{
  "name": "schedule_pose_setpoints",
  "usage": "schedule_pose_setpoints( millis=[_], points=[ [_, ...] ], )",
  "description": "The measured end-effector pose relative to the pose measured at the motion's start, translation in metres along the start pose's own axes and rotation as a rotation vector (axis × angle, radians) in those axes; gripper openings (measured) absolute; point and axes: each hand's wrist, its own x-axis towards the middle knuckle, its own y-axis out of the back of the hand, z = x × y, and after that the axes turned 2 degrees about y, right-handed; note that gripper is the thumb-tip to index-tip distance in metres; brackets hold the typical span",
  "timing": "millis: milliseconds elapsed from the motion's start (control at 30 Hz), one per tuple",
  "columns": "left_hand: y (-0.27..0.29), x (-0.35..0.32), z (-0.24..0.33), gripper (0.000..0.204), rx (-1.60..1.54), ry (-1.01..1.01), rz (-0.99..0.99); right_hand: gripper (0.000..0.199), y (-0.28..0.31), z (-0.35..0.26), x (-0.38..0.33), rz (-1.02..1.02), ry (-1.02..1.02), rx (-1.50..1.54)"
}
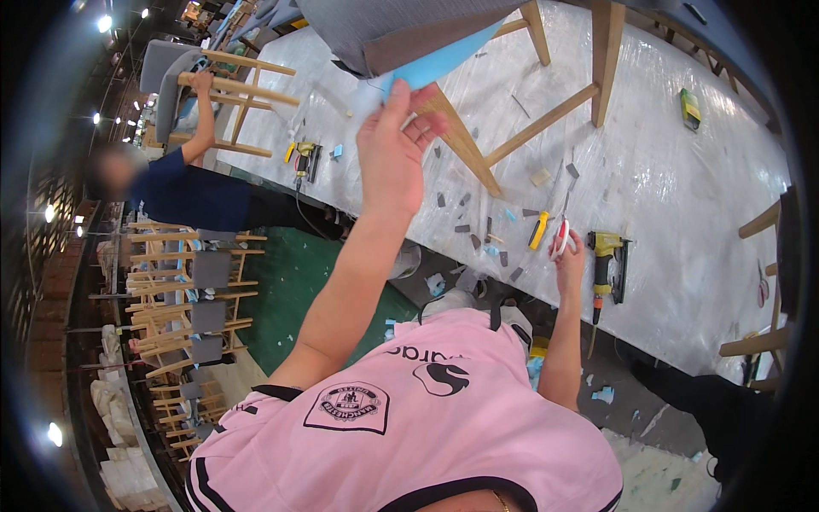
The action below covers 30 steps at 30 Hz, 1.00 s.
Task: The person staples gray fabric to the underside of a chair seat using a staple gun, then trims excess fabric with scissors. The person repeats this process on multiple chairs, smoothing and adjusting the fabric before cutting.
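My left hand (394,149) is raised and pinches the corner of a light blue sheet (444,61) that hangs off the grey upholstered seat (384,30) of a chair lying on the table. The chair's wooden legs (546,119) stick out over the table. My right hand (570,260) rests at the near table edge, closed around a pair of red-and-white-handled scissors (560,236). A yellow utility knife (537,230) lies just left of the scissors.
The table (682,196) is covered in plastic film, with small grey and blue scraps. A yellow pneumatic nailer (608,266) lies right of my right hand, another tool (304,160) at far left. A co-worker in dark blue (188,192) holds another chair. Stacked chair frames (192,299) stand left.
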Motion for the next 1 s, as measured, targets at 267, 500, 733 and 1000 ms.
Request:
schedule_pose_setpoints(
  millis=[267, 500, 733, 1000],
  points=[
    [-0.009, 0.013, 0.069, 0.011, -0.752, 0.463, -0.215, 0.043, -0.127, -0.119, -0.074, -0.447, 0.134, -0.15],
    [0.007, 0.015, 0.036, 0.029, 0.225, 0.026, -0.219, 0.067, -0.191, -0.192, -0.05, -0.721, 0.424, -0.297],
    [0.016, 0.02, 0.024, 0.04, 0.703, -0.334, -0.07, 0.081, -0.23, -0.23, -0.038, -0.848, 0.638, -0.518],
    [0.018, 0.022, 0.02, 0.037, 0.647, -0.304, -0.11, 0.072, -0.266, -0.234, -0.038, -0.801, 0.758, -0.414]
  ],
)
